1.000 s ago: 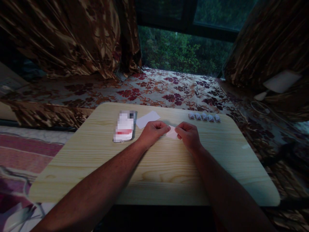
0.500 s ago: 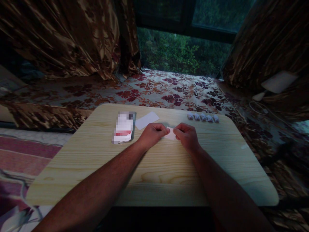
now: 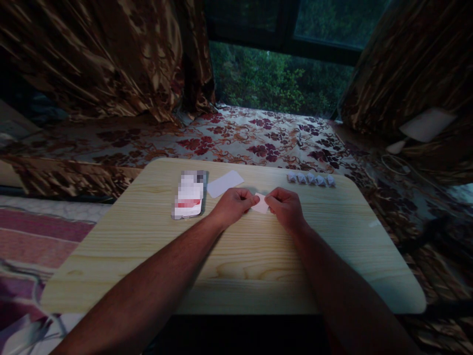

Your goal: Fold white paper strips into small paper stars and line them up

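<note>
A small piece of white paper (image 3: 262,204) is pinched between my two hands above the middle of the wooden table. My left hand (image 3: 235,203) grips its left edge with thumb and fingers closed. On the opposite edge, my right hand (image 3: 286,206) holds it in the same kind of pinch. Part of the paper is hidden behind the fingers. Just beyond my left hand lies a flat stack or sheet of white paper (image 3: 225,184). Several small folded paper pieces (image 3: 311,179) sit in a row past my right hand.
A phone (image 3: 189,195), its surface blurred, lies left of the paper sheet on the light wooden table (image 3: 251,276). Behind the table is a ledge with floral cloth (image 3: 266,133) below a window. A white lamp (image 3: 426,124) stands at the right, and curtains hang on both sides.
Both hands stay in nearly the same place, still pinching the small paper. Its lower edge looks very slightly shifted; nothing else has visibly moved.
</note>
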Demonstrator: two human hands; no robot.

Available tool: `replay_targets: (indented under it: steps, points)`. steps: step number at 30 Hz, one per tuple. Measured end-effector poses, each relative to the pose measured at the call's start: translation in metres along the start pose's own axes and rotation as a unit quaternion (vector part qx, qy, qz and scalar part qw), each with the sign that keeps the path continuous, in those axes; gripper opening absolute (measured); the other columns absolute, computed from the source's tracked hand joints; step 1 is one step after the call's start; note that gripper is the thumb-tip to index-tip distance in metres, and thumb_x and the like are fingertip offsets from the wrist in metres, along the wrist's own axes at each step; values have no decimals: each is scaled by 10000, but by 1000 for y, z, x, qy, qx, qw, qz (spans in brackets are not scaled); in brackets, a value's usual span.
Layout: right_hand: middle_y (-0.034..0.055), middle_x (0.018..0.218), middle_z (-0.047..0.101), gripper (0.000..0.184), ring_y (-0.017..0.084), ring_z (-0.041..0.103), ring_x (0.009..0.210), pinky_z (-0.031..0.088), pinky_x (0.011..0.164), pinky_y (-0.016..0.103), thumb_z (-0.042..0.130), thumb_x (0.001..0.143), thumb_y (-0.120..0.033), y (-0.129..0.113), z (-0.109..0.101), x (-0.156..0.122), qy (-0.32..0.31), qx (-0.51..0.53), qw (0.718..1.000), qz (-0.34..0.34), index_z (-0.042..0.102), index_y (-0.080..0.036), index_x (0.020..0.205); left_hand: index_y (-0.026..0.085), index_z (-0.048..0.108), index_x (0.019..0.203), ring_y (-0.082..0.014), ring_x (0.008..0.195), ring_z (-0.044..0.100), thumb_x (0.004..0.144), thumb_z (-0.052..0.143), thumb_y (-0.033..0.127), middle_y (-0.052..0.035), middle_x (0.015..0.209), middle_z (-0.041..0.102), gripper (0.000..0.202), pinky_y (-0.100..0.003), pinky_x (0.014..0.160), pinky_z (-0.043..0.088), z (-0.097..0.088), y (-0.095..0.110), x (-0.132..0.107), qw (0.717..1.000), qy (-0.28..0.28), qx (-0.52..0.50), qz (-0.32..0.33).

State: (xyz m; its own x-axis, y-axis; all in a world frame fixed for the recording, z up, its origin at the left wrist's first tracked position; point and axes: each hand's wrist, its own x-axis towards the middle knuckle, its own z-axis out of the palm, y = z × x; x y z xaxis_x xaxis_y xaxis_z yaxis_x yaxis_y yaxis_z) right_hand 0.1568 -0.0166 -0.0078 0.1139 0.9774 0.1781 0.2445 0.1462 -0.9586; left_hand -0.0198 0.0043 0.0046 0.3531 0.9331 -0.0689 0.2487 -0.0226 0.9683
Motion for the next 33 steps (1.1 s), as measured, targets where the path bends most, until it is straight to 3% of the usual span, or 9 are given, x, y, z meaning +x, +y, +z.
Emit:
replay_targets:
  steps: [11,24,33]
  points:
    - [-56,422,504,173,82,402,402,287,428,227,635,693,-233,-4,-4,3,10,39,999,28,563,-183,544,165,535,580,-78,470,299,797,623,513,45,496,420,420,-250,479,197,-2,-6,2,999,-7,17,27]
    - [-48,453,528,169,93,434,416,321,444,237,639,727,-267,5,-4,5,21,52,998,18,594,-184,587,161,594,617,-93,505,360,829,589,516,35,522,478,414,-249,516,268,1,1,-1,997,41,31,59]
    - [-38,477,545,204,90,443,434,339,460,238,647,759,-290,3,-3,3,11,52,999,12,597,-179,596,152,652,703,-103,547,418,739,701,464,15,598,553,318,-244,530,294,3,-3,0,997,47,14,56]
